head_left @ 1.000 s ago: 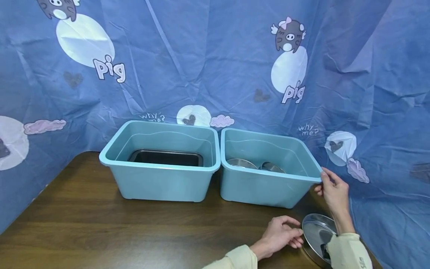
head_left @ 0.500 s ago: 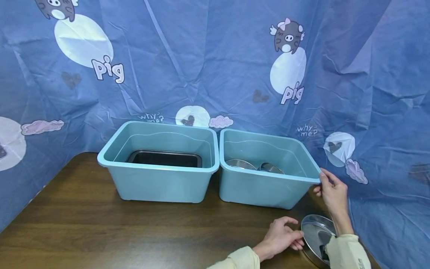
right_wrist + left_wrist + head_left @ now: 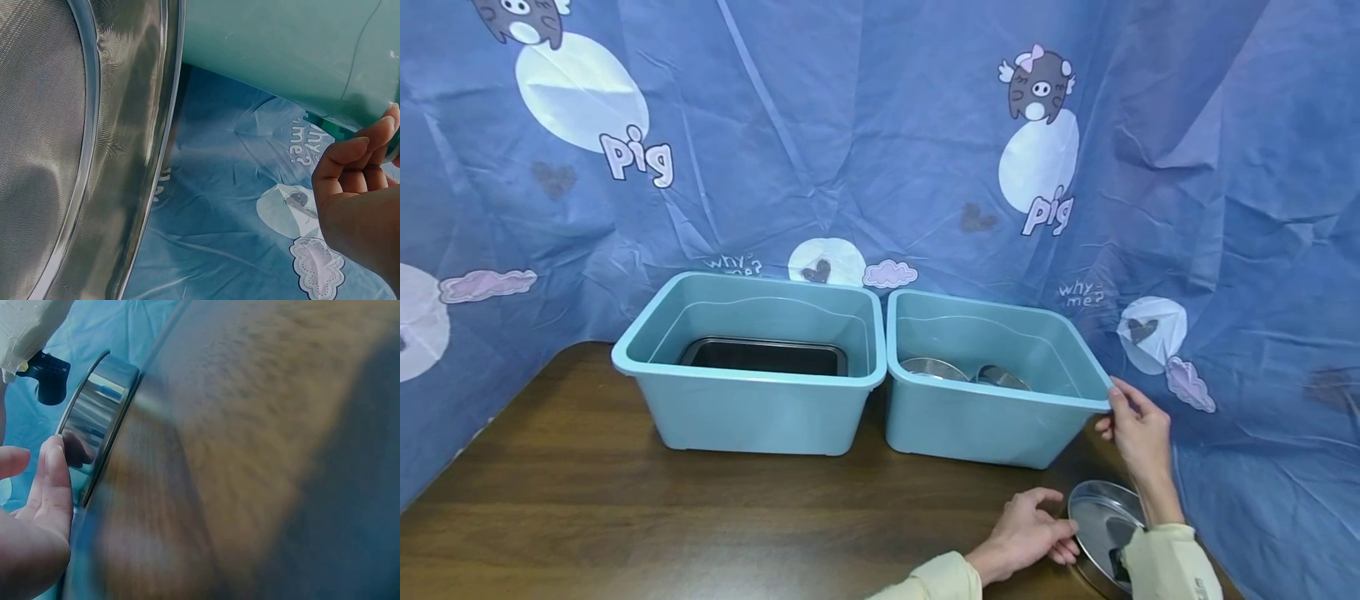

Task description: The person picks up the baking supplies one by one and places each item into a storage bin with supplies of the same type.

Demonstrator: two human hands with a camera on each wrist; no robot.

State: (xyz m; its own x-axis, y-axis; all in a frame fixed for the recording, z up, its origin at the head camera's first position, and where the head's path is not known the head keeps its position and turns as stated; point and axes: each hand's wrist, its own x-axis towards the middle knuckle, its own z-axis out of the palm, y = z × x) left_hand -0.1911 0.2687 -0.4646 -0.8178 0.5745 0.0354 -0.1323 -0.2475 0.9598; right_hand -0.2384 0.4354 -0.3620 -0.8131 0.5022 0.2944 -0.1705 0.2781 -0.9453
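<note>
In the head view, a round metal sieve [image 3: 1093, 523] lies on the table at the lower right, partly covered by the right forearm. Its fine mesh [image 3: 40, 125] fills the left of the right wrist view. My left hand [image 3: 1024, 533] is at the sieve's left side. Straight fingers touch the shiny outer wall [image 3: 103, 403] in the left wrist view. My right hand [image 3: 1141, 429] pinches the near right rim corner of the right light-blue bin [image 3: 970, 429]. Inside that bin are two round metal pieces, including a round rim [image 3: 934, 367] and a cup-like piece [image 3: 1002, 377], both partly hidden.
Left of it stands a matching light-blue bin [image 3: 752, 417] with a dark rectangular pan [image 3: 767, 357] inside. Both bins rest on a brown wooden table [image 3: 662, 525]. Blue printed cloth [image 3: 820, 125] hangs behind and along the right side.
My left hand has shifted slightly right, closer against the sieve. The right hand keeps its hold on the bin's corner. The head view has drifted a little.
</note>
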